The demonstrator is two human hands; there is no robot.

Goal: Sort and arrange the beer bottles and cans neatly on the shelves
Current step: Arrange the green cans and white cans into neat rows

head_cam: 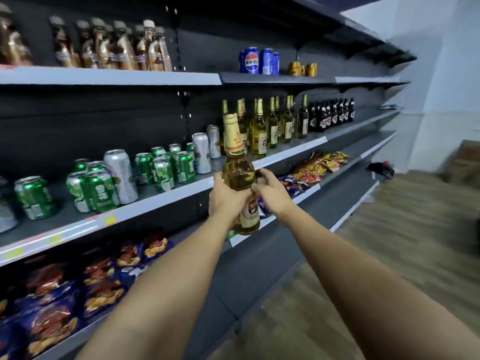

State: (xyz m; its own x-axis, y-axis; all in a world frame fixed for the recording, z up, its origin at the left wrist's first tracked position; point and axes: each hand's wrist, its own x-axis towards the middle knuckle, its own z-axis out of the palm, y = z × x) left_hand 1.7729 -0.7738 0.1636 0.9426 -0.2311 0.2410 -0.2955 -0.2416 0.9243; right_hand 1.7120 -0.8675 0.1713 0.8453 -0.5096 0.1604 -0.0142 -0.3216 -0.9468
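I hold a tall beer bottle (237, 170) with gold foil neck and pale label upright in front of the middle shelf (166, 201). My left hand (226, 198) grips its body from the left, and my right hand (270, 190) curls round it from the right. On the middle shelf stand several green cans (98, 188), tall silver cans (120, 175), a row of gold-necked beer bottles (272, 126) and dark bottles (335, 114) farther right.
The top shelf (275, 78) carries brown bottles (130, 48) at left, blue cola cans (250, 61) and gold cans (302, 68). Snack bags (78, 289) fill the lower shelf, with more snack bags (319, 165) to the right. Wooden floor (402, 242) lies at right.
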